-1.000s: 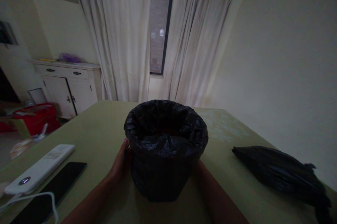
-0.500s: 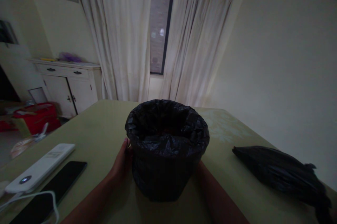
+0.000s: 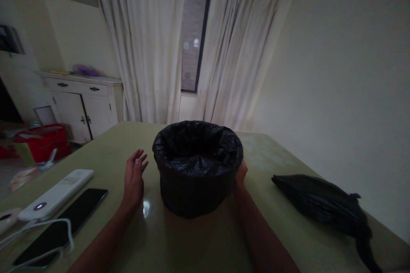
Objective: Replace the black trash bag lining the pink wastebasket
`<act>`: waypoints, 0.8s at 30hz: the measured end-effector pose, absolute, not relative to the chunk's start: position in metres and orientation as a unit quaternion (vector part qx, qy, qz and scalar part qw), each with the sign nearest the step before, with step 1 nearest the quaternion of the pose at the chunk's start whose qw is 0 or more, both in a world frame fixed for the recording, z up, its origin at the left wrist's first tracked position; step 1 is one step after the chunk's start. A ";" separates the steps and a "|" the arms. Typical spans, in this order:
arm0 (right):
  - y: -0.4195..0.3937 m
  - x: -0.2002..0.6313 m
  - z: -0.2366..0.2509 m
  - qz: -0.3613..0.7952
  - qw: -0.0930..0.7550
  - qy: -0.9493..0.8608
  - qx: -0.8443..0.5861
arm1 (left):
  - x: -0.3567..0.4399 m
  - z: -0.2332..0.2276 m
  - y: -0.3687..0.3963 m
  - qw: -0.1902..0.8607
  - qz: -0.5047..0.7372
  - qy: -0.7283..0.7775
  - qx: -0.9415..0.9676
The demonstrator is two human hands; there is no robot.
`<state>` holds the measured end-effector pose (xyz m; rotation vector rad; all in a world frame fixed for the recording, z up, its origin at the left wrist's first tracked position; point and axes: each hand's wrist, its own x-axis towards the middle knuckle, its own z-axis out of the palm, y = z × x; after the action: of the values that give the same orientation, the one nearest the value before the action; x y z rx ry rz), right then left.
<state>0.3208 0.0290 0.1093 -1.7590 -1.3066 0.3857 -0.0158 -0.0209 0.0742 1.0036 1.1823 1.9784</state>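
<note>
A small round bin [image 3: 196, 179] stands upright on the green bench [image 3: 134, 136], about the middle of it and straight in front of the person. A black plastic liner [image 3: 197, 166] covers it entirely: the film is folded over the rim and hangs crinkled down the outside, glossy in patches, so the bin's own colour cannot be seen. The mouth is open and dark inside.

The left hand [image 3: 133, 177] hovers just beside the bin, apart from it, palm turned toward it and fingers [image 3: 138, 157] spread open, holding nothing. The right hand [image 3: 240, 174] lies against the bin's far right side, mostly hidden behind it; it seems to be touching the liner, but in this dim light I cannot tell whether the fingers are closed on it.

To the right, well apart, lies a filled black bag [image 3: 320, 202] on its side. To the left lie a white remote [image 3: 56, 194], a dark phone [image 3: 64, 226] and a white cable [image 3: 38, 230].
</note>
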 end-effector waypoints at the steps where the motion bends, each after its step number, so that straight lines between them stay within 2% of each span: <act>1: 0.032 0.327 0.109 0.152 0.478 -0.493 -0.711 | -0.017 0.083 -0.025 0.284 0.764 0.437 0.380; 5: 0.046 0.351 0.141 0.219 0.645 -0.423 -0.597 | -0.015 0.129 -0.051 0.202 0.731 0.394 0.520; 7: 0.050 0.358 0.171 0.279 0.642 -0.476 -0.532 | -0.011 0.152 -0.062 0.186 0.679 0.373 0.604; 10: 0.049 0.357 0.213 0.240 0.488 -0.643 -0.540 | -0.004 0.174 -0.066 0.190 0.613 0.380 0.666; 14: 0.039 0.345 0.252 0.023 0.257 -0.747 -0.613 | 0.007 0.183 -0.059 0.185 0.606 0.411 0.656; 17: 0.032 0.337 0.281 -0.114 0.158 -0.739 -0.645 | 0.021 0.188 -0.054 0.170 0.616 0.413 0.649; 19: 0.029 0.333 0.304 -0.162 0.186 -0.728 -0.640 | 0.031 0.194 -0.052 0.164 0.625 0.415 0.641; 22: 0.029 0.324 0.340 -0.190 0.295 -0.716 -0.603 | 0.046 0.209 -0.048 0.160 0.642 0.429 0.615; 24: 0.031 0.316 0.361 -0.200 0.336 -0.713 -0.581 | 0.055 0.221 -0.045 0.155 0.658 0.426 0.602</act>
<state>0.3165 0.0310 0.3607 -1.5152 -1.8602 -0.5228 0.0550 -0.0446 0.2213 1.7242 1.2198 1.8845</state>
